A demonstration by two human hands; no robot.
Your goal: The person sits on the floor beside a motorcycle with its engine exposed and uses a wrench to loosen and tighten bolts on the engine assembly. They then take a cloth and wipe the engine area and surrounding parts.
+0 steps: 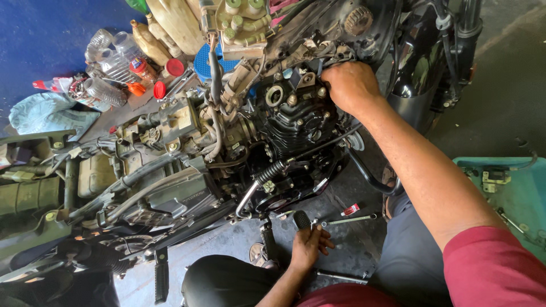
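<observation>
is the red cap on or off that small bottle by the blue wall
Off, it seems: two red caps lie loose on the floor beside the clear bottles.

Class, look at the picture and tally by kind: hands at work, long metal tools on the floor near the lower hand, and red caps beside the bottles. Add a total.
Hands: 2 (left hand, right hand)
Metal tools: 2 (upper tool, lower tool)
Red caps: 2 (big cap, small cap)
Total: 6

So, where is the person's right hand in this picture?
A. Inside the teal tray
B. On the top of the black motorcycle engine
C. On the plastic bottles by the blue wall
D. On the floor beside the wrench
B: the right hand rests on the top of the black engine, far from the teal tray, while the left hand is low near the black foot peg.
</observation>
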